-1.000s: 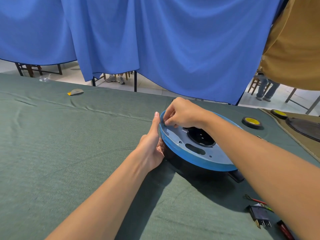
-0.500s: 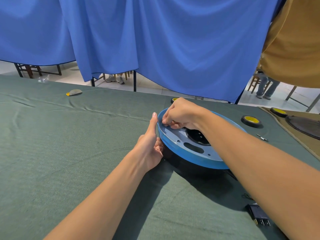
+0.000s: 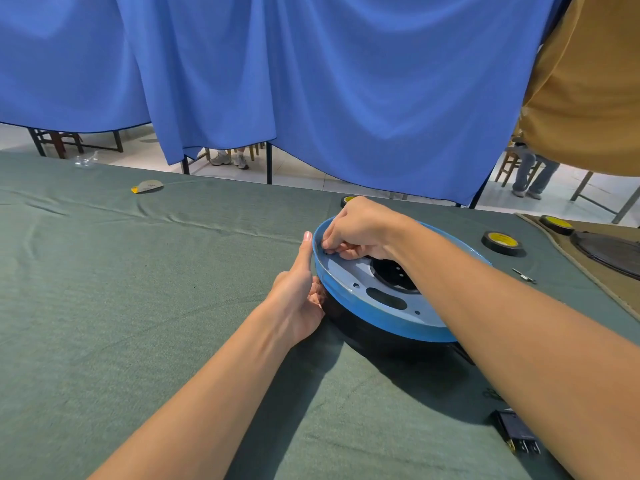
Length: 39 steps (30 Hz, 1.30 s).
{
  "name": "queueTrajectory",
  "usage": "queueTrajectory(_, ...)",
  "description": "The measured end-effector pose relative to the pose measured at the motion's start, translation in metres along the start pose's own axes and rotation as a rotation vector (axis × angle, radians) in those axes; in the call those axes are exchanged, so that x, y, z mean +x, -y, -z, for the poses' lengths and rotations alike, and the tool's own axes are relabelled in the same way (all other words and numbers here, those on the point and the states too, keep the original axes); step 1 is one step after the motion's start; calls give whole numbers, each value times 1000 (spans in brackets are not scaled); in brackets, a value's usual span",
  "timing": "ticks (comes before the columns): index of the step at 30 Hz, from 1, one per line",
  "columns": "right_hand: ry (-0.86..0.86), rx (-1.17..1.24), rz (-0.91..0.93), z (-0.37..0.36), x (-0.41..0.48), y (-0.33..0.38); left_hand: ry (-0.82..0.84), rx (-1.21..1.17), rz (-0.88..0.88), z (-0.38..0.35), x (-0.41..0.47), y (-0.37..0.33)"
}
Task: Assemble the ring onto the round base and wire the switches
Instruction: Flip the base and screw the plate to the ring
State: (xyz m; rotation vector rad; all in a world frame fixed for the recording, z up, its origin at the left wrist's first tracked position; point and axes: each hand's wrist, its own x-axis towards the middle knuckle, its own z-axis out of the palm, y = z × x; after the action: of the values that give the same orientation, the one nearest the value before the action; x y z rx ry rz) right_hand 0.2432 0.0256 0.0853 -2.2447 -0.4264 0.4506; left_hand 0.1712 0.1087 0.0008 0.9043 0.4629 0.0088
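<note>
green-clothed table (image 3: 138, 306): round base (image 3: 381, 327), tape roll (image 3: 503, 243), black switch (image 3: 517, 433), small screw (image 3: 523, 275).

Right hand (image 3: 360, 226) fingertips' pinch too small to tell; switch (image 3: 517, 434) half behind forearm.

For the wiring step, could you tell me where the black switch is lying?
The black switch lies on the green cloth at the head view's lower right, beside the right forearm.
</note>
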Motion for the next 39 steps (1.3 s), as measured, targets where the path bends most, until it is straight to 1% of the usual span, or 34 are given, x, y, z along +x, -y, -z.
queueTrajectory(4, 69, -29, -7, 4, 0, 4, -15, -2, -3, -1, -1, -1)
queueTrajectory(7, 77, -70, 20, 6, 1, 3, -13, -8, -3, -2, -3, -1)
queueTrajectory(9, 71, -206, 140, 7, 1, 1, -2, -11, -6, -2, -5, -1)
queueTrajectory(12, 47, -518, 351, 9, -3, 1, 1, -13, -6, -1, -6, -1)
queueTrajectory(14, 38, -616, 407, 10, -6, 3, 1, -12, -6, -1, -5, -1)
queueTrajectory(16, 41, -668, 425, 11, -7, 4, -5, -9, -7, -1, -4, -1)
queueTrajectory(19, 30, -706, 447, 8, -7, 6, -21, -7, -9, -2, -2, -1)
queueTrajectory(23, -35, -741, 462, 1, -3, 4, -16, -11, 2, -1, -4, -2)
queueTrajectory(25, -32, -757, 455, 3, -2, 3, -8, -24, 2, -1, -5, -2)
queueTrajectory(29, 7, -684, 463, 11, -5, 0, -6, -49, 1, -2, -7, -3)
queueTrajectory(34, -66, -693, 493, 0, -2, -5, -20, -34, 7, -3, -7, -3)
queueTrajectory(37, -55, -713, 476, 2, -1, -5, -27, -45, -1, -3, -7, -2)
queueTrajectory(39, -32, -674, 476, 6, -3, -4, -32, -41, -7, -3, -6, -2)
